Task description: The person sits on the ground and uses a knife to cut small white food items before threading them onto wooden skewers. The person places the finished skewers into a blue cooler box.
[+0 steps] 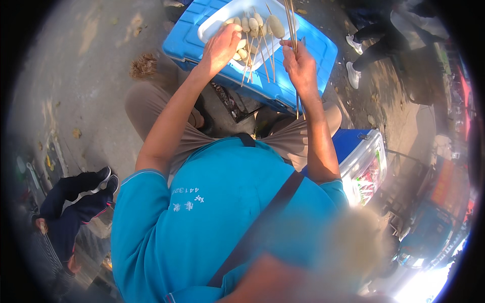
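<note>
My right hand (301, 64) is closed around a bundle of thin wooden skewers (292, 22); a pale oval food piece (276, 27) on a stick stands at its fingertips. My left hand (222, 47) reaches over the left side of a white plastic tray (204, 29), its fingertips at the pale oval pieces; whether it grips one is hidden. Several skewered pieces (253, 25) lie in the tray, their sticks sticking out over the near rim. Loose pale pieces (241, 55) lie beside my left hand. The tray rests on a blue plastic box lid (320, 49).
A bundle of thin sticks (143, 66) is on the left. A clear-sided bin with a blue lid (373, 166) stands near my right thigh. People's legs in white shoes (354, 75) are at the upper right, and another person (72, 197) is at the lower left.
</note>
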